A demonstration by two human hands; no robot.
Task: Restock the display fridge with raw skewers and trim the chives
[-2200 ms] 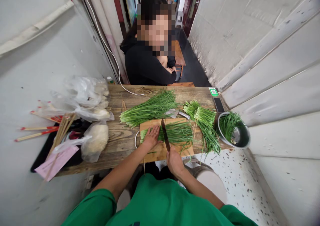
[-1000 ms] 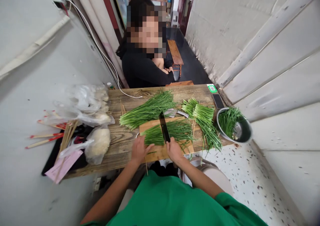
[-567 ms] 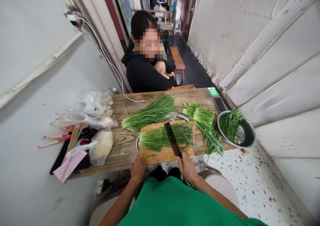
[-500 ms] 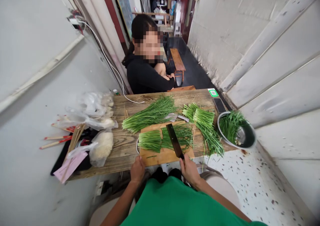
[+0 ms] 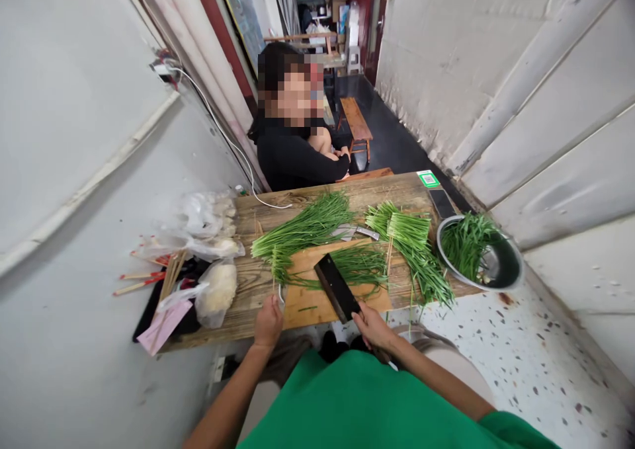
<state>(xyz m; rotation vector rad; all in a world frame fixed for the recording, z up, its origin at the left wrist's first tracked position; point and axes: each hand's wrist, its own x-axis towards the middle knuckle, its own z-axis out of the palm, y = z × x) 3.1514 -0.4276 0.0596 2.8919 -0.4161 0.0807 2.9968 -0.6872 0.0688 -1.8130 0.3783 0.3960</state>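
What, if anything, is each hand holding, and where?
Right hand: a cleaver, around where handle meets blade. Left hand: a skewer of greens, by its bare lower end.

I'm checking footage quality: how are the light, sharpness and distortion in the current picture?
Head view: soft, even light, no hard-edged shadow on the cutting board; head view: the cleaver looks dark, without strong glare; head view: the upper plastic bags look soft and smeared; head view: wide-angle stretch toward the edges, and pixel blocks over the face of the seated person.

Seemingly a small eatery, given the skewers (image 5: 171, 276), code card (image 5: 428, 179) and bench (image 5: 356, 120).
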